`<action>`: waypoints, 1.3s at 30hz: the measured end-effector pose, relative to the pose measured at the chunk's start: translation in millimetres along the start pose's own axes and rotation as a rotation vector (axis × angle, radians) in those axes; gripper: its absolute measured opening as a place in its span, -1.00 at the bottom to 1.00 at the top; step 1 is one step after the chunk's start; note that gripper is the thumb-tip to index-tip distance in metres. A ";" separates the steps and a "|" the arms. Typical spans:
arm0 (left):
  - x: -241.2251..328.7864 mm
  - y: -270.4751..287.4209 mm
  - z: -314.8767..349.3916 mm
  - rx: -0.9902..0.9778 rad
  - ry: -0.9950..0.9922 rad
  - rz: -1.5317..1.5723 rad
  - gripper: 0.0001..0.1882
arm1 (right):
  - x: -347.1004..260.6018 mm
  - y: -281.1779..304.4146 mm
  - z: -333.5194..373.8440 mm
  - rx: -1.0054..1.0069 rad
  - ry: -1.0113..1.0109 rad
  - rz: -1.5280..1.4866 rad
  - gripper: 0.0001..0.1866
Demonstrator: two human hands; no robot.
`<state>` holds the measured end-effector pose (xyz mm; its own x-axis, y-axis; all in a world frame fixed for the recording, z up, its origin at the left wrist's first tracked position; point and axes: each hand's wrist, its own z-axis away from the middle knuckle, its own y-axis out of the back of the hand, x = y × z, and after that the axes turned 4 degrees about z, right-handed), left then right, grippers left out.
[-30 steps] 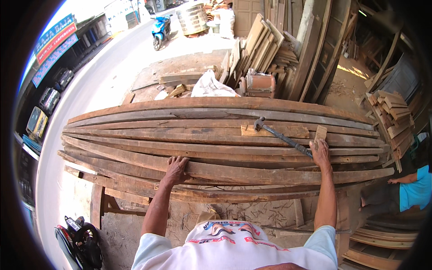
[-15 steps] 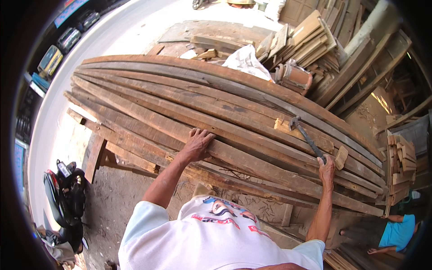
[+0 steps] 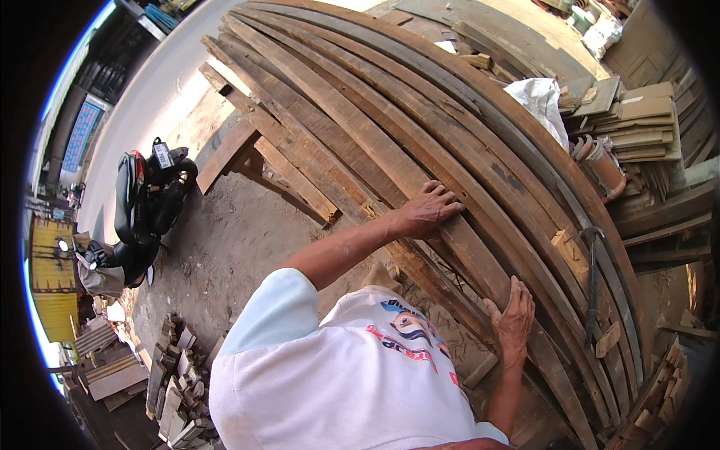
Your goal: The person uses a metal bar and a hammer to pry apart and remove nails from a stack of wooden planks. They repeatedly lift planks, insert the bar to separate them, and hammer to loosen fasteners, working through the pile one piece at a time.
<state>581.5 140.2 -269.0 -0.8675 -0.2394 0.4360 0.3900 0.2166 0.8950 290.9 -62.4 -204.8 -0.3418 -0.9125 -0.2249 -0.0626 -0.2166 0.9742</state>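
Long brown wooden planks lie side by side in front of me, bending across the view. My left hand [image 3: 433, 211] is closed over one plank [image 3: 474, 253], fingers curled across its top. Farther along the same plank, my right hand [image 3: 514, 316] rests at its near edge with fingers stretched and thumb apart, gripping nothing. A hammer [image 3: 592, 289] with a dark handle lies on the planks beyond my right hand. Near its handle end sits a small wood block [image 3: 608, 340]. A pale, splintered patch of wood [image 3: 568, 251] shows beside the hammer.
A trestle-like wooden support [image 3: 227, 159] stands under the planks at the left. Beyond it is a parked black motorcycle [image 3: 142, 199]. Offcuts [image 3: 180, 382] are heaped at the lower left. Stacked boards [image 3: 637, 124] and a white sack [image 3: 538, 105] lie past the far edge.
My right hand has let go of the hammer, which now lies on the planks, and has come to the plank's near edge. The view has turned; my left hand stays on the plank.
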 end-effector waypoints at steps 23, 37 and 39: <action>-62.1 80.8 -32.1 -0.392 -0.252 -0.278 -0.14 | 39.9 -50.4 30.7 0.137 -0.059 0.313 -0.21; 48.7 124.3 88.1 -0.357 -0.271 -0.270 -0.26 | -33.6 -2.1 170.0 0.510 -0.103 0.408 -0.71; 53.1 119.4 112.2 -0.378 -0.249 -0.265 -0.27 | -45.2 -7.1 190.9 0.499 -0.129 0.373 -0.71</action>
<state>547.4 259.5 -149.6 -0.9807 0.0021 0.1956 0.1917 -0.1887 0.9631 127.7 46.6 -198.3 -0.5330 -0.8395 0.1052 -0.3362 0.3242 0.8842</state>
